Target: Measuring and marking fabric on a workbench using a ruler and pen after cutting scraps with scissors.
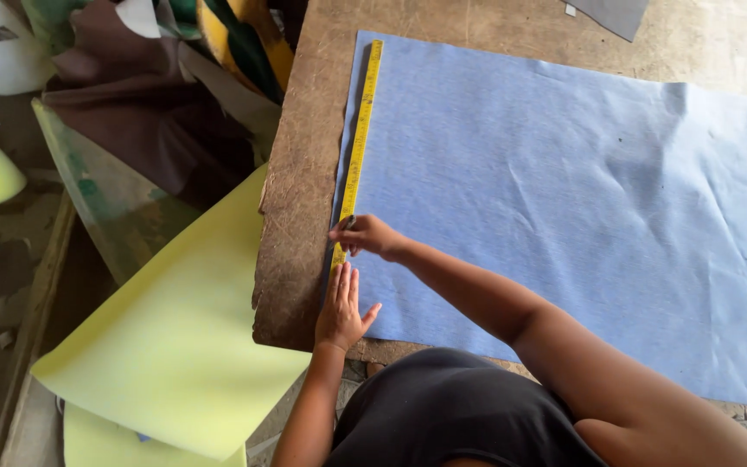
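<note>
Head camera view: a large blue sheet (pixel 564 199) is seen spread flat over a worn brown surface (pixel 300 173), with a yellow measuring tape (pixel 360 138) laid straight along the sheet's left edge. The marking along this edge is judged to be under way – the tape is already aligned, but no drawn line or cut can be made out on the sheet, so most of the work seems to be left.

The left hand (pixel 341 307) is opened flat, fingers stretched and close together, and is pressed down on the near end of the tape and the sheet edge. The right hand (pixel 367 235) is closed in a pinch around a small dark tool – probably a pen or marker, too small to tell – whose tip is held at the tape, just beyond the left hand.

Beside the surface, on the left, a pale yellow foam sheet (pixel 175 346) is leaned, and dark brown material (pixel 131 112) is piled behind it.
</note>
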